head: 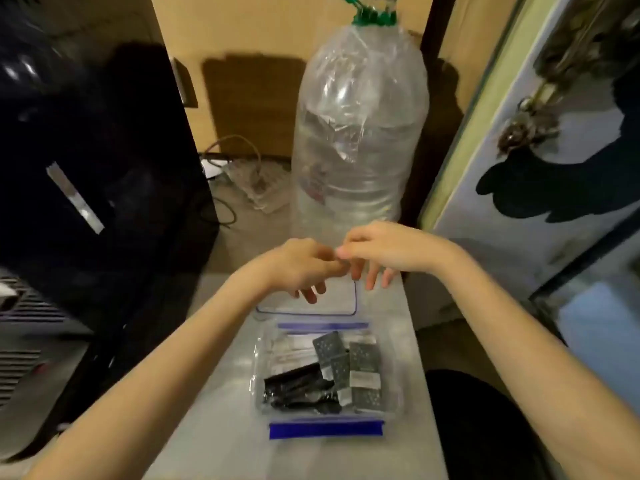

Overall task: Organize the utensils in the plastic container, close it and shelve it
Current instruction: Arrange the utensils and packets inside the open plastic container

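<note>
1. Both hands meet in the middle of the frame, above the far end of the pale table [221,393]: the left hand [301,268] comes in from the lower left, the right hand [377,252] from the lower right.
2. Their fingertips touch at the centre, thumb and forefinger of each pinched together, other fingers hanging loose toward the table. They may be pinching something small between them, but the blur there is too heavy to tell what, or whether anything is held at all.
3. Just below the hands lies the clear lid [332,304], flat on the table, its blue outline showing at the lower and right edges.
4. Lower centre sits the plastic container [263,386], open, clear-walled, with a blue clip on its far edge and a darker blue clip [325,430] on its near edge.
5. Inside, black plastic utensils [298,389] lie in the left half, near the bottom of the box.
6. Beside them, in the right half, dark grey sachets [363,358] with pale ends are stacked, some tilted over the utensils.
7. Behind the hands, upper centre, stands a big clear water bottle [360,133] with a green cap.
8. A black appliance [86,168] fills the left of the frame.
</note>
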### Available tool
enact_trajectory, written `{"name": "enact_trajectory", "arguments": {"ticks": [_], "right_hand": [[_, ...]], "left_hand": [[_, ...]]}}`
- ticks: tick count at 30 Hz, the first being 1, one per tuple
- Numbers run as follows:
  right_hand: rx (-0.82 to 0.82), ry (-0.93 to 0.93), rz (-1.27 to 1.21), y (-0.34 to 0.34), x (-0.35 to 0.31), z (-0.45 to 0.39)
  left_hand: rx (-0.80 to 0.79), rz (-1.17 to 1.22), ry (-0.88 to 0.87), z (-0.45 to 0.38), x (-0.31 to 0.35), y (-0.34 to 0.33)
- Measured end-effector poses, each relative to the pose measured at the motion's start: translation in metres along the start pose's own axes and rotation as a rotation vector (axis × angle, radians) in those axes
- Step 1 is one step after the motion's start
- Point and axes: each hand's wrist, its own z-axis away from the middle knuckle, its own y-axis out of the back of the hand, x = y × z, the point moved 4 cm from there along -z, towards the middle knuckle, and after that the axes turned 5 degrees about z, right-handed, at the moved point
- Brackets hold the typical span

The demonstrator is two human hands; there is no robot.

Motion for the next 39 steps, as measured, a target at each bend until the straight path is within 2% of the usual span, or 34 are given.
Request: {"name": "enact_trajectory", "arguments": {"ticks": [5,10,14,19,25,31,34,39], "right_hand": [[-0.079,-0.078,-0.037,-0.059,0.034,-0.012],[-0.117,-0.106,-0.055,-0.098,0.062,-0.021],[-0.109,-0.098,-0.063,-0.116,0.078,-0.021],[0.003,-0.054,0.071,-0.130,0.087,-0.018],[0.071,0.039,0.226,-0.138,0.085,-0.018],[0.086,0.086,0.318,-0.138,0.084,-0.019],[0.074,0.116,0.257,-0.135,0.084,-0.019],[0.074,0.089,-0.054,-0.117,0.082,-0.014]], "left_hand": [[-0.019,0.020,0.107,-0.005,-0.049,-0.043],[-0.030,0.188,0.174,-0.007,-0.083,-0.075],[0.099,0.211,0.167,-0.010,-0.101,-0.086],[0.338,0.136,0.165,-0.009,-0.111,-0.095],[0.440,0.109,0.105,-0.010,-0.113,-0.102],[0.438,0.115,0.087,-0.012,-0.117,-0.108],[0.430,0.128,0.070,-0.013,-0.118,-0.110],[0.432,0.169,0.061,-0.013,-0.119,-0.110]]}}
